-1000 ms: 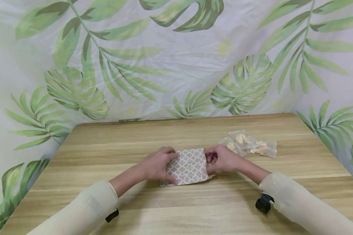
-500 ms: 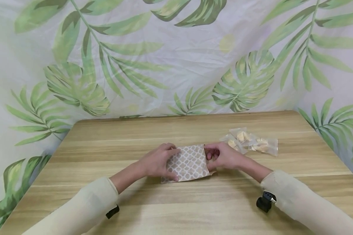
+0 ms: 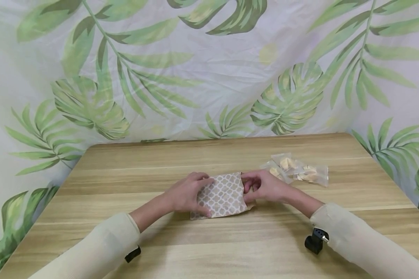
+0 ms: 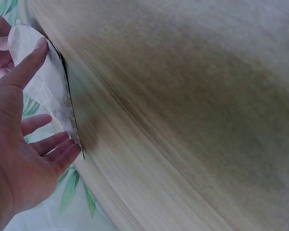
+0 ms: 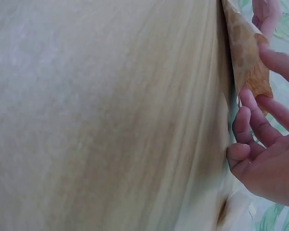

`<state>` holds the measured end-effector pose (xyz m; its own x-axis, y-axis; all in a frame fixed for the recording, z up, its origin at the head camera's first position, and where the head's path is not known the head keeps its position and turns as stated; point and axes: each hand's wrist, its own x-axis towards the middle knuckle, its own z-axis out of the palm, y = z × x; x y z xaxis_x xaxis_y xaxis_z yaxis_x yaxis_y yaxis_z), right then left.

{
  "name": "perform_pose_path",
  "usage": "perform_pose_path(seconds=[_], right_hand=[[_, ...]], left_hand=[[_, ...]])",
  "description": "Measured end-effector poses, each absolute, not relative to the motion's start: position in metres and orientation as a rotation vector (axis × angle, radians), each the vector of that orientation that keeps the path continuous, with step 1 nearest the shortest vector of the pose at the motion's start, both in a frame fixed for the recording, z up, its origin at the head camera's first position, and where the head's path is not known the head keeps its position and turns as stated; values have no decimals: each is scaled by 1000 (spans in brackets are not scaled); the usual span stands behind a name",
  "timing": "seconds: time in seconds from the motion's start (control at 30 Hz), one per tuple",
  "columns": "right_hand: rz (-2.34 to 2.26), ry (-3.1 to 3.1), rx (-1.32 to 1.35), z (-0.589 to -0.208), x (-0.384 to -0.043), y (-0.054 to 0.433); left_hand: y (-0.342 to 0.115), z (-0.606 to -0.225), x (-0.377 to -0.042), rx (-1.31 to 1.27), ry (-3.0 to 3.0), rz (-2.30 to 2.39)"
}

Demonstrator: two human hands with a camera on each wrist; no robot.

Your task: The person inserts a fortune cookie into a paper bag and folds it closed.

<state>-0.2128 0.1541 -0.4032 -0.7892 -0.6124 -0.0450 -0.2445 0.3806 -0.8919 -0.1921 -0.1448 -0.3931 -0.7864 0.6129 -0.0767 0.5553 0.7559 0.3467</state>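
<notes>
Tan and white, the patterned paper bag [image 3: 225, 195] rests on the worktop [image 3: 230, 252] between my hands. My left hand [image 3: 186, 193] holds one end between thumb and spread fingers; my right hand [image 3: 267, 187] grips its open mouth. Just beyond that hand lie clear packets [image 3: 309, 175], with leaf-printed cloth [image 3: 216, 73] behind.

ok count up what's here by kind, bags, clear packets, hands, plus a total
Patterned bag: 1
Clear packets: 3 (back packet, left packet partly behind a hand, right packet)
Hands: 2 (left hand, right hand)
Total: 6
</notes>
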Motion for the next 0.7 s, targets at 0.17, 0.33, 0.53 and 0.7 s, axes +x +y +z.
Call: perform_pose_path(seconds=[0.17,0.33,0.53,0.7], right_hand=[[-1354,2322,-714,-398,-214,154],[-1363,2365,-592,-392,-214,151],[-1448,2250,-419,-392,-212,148],[-1491,2175,-363,-395,-211,146]], left_hand=[[-144,-392,-192,932,2766,442],[-143,-391,-192,924,2763,434],[-143,-392,-193,941,2769,423],[-143,-393,-193,965,2769,425]])
